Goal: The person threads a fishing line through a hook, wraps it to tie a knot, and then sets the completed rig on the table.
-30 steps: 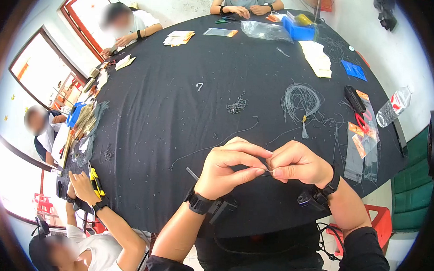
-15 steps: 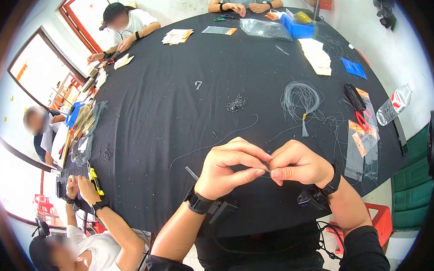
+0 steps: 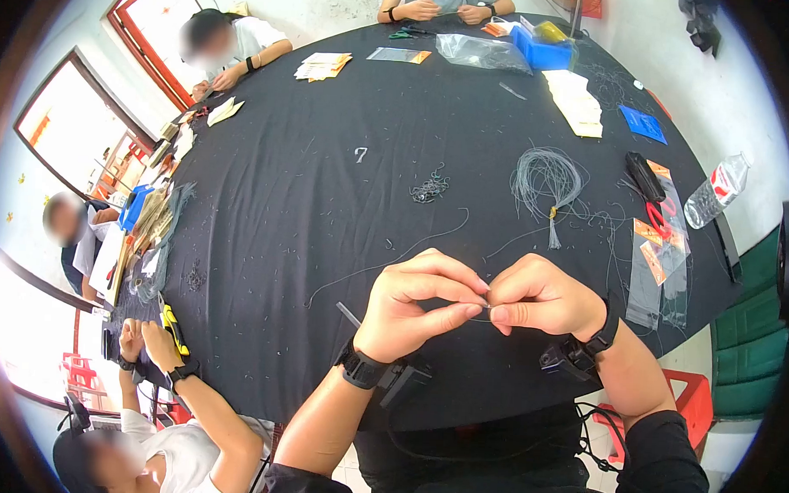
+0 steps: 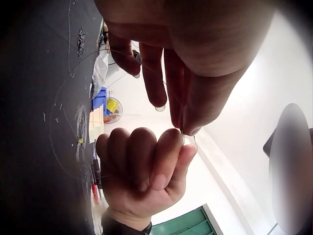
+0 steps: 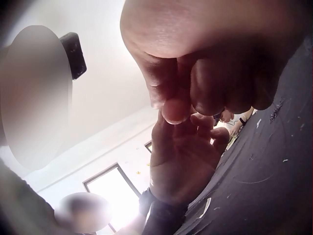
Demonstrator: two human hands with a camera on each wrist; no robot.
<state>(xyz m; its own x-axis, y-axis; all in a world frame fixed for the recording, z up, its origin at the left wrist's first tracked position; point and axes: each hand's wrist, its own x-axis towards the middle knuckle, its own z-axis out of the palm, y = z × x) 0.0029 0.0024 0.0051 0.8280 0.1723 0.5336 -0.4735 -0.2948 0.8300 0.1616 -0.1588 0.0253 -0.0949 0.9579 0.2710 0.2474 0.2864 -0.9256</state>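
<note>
My left hand (image 3: 420, 301) and right hand (image 3: 545, 297) meet fingertip to fingertip above the near edge of the table. Between left thumb and forefinger a tiny fish hook (image 4: 183, 132) is pinched, mostly covered by the fingers. The right hand pinches thin fishing line at the same spot, thumb against a bent forefinger, its other fingers folded into the palm. Beyond the hands lie a small pile of dark hooks (image 3: 429, 188) and a coil of grey fishing line (image 3: 549, 187) tied with a yellow band. One loose strand (image 3: 385, 265) curves across the cloth behind the left hand.
On the black-covered table (image 3: 274, 199), a clear bottle (image 3: 718, 190), red-handled scissors (image 3: 658, 221) and plastic packets (image 3: 645, 290) stand or lie at right. Farther back are cards (image 3: 573, 105), a blue box (image 3: 540, 52) and a plastic bag (image 3: 481, 55). Other people sit around it.
My hands stay in place while the fingertips shift slightly around the small hook; its dark end showed more half a second ago. The person across has raised a hand.
</note>
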